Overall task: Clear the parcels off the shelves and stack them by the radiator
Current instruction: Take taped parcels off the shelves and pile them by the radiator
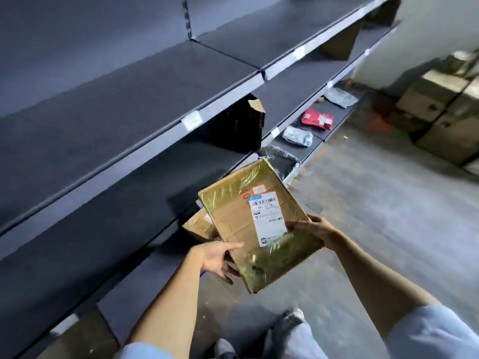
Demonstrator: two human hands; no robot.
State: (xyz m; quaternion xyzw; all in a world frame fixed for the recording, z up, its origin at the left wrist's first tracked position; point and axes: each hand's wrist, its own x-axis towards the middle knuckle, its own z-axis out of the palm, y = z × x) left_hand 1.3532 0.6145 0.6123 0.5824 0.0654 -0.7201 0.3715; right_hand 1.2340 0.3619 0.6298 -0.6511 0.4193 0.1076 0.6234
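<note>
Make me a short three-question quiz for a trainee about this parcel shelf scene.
1. True or false: both hands, left hand and right hand, hold the taped cardboard box.
2. The parcel on the bottom shelf between two grey bags is: A blue, B red, C green?
3. What is stuck on the box's top face?

Key: 1 true; 2 B; 3 a white shipping label.

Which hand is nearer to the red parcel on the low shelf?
Right. The right hand holds the taped box below the red parcel; the left hand holds it lower, further left.
</note>
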